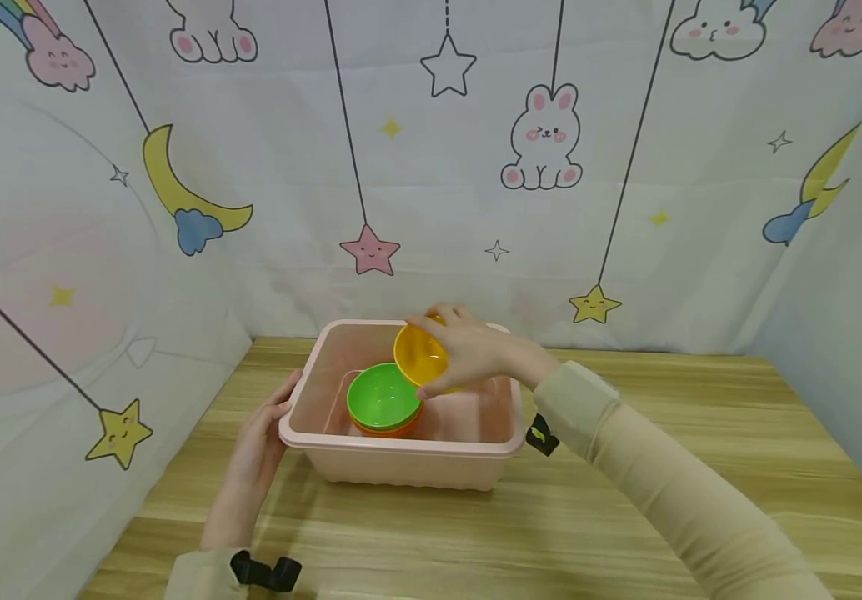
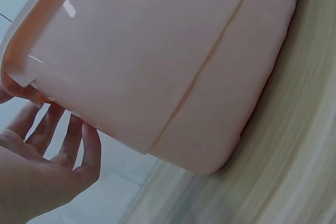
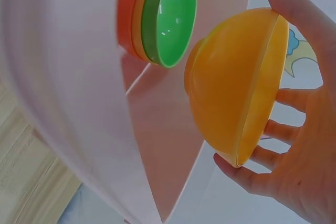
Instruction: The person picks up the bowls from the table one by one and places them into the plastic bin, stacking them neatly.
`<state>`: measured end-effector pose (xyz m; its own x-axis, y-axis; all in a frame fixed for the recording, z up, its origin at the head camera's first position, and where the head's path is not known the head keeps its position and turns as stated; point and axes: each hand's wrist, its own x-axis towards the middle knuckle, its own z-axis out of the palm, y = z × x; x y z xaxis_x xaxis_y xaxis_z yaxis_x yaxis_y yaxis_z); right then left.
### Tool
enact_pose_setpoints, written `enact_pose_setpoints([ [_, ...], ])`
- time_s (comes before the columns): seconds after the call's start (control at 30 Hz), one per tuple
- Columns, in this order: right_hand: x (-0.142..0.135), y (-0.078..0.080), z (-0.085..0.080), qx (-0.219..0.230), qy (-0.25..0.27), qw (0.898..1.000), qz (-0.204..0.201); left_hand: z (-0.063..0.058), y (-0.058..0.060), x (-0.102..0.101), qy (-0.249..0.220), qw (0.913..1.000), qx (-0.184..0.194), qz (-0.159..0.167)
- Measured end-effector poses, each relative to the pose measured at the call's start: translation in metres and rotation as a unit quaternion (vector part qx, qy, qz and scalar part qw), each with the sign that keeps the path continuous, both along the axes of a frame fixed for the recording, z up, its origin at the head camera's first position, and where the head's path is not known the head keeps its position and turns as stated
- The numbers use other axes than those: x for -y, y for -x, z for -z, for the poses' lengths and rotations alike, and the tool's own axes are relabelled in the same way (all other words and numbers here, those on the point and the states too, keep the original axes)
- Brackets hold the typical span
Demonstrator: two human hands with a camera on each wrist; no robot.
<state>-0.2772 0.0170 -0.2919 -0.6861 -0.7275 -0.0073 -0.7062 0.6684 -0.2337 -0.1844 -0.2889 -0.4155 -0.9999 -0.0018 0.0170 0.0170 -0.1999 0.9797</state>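
Note:
In the head view my right hand (image 1: 474, 347) holds a yellow-orange bowl (image 1: 418, 354) by its rim, tilted, above the inside of a pink plastic basin (image 1: 401, 447). The right wrist view shows the thumb and fingers (image 3: 278, 130) spread across that bowl's mouth, gripping opposite parts of the rim. Lower in the basin sits a green bowl (image 1: 383, 397), stacked on an orange bowl (image 3: 138, 17) and a red-orange bowl (image 3: 126, 14). My left hand (image 1: 254, 442) grips the basin's left end at the rim, its fingers (image 2: 90, 150) bent against the outer side.
The basin stands on a wood-grain table (image 1: 664, 467). Behind it and at both sides hangs a white cloth (image 1: 446, 167) printed with stars, moons and rabbits. A black strap (image 1: 266, 572) is on the left wrist, another black strap (image 1: 542, 435) on the right.

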Motion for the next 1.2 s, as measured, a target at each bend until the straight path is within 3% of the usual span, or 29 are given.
enact_pose_setpoints([
  [0.9,0.035,0.002,0.003,-0.004,-0.042,0.999,-0.017,0.001,0.0,0.005,0.003,1.0,0.008,-0.003],
  [1.2,0.046,0.007,0.008,0.026,-0.04,0.998,-0.037,0.001,0.0,0.004,-0.001,1.0,0.003,-0.006],
])
